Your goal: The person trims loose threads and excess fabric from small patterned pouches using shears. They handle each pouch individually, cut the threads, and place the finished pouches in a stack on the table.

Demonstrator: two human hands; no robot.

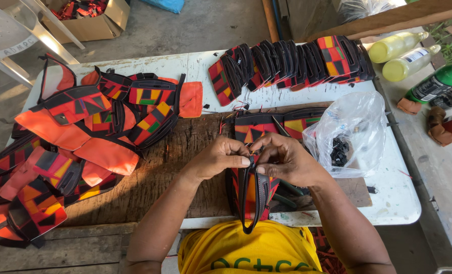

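Mid-step: fitting sth small, prob. a zip slider, onto top end of pouch (pixel 251 190); actual part too small to tell. Left hand (pixel 220 158) pinched shut on black zip edge, thumb + forefinger tips meeting right hand (pixel 287 161), likewise pinched on same spot from other side. Pouch held upright-ish at near tabletop (pixel 388 198) edge, just in front of yellow shirt (pixel 251 251), partly over wooden board (pixel 175 152). Long axis running away from body: open zip end up toward fingertips, black loop end hanging down toward lap. Next move, by judgement: needs steady two-finger grip, both zip tapes kept level + close, gentle feed rather than force. Nearby: clear bag (pixel 350 129) of small black parts just right of hands, row of finished pouches (pixel 292 63) at far edge, heap of orange pieces (pixel 78 137) left.
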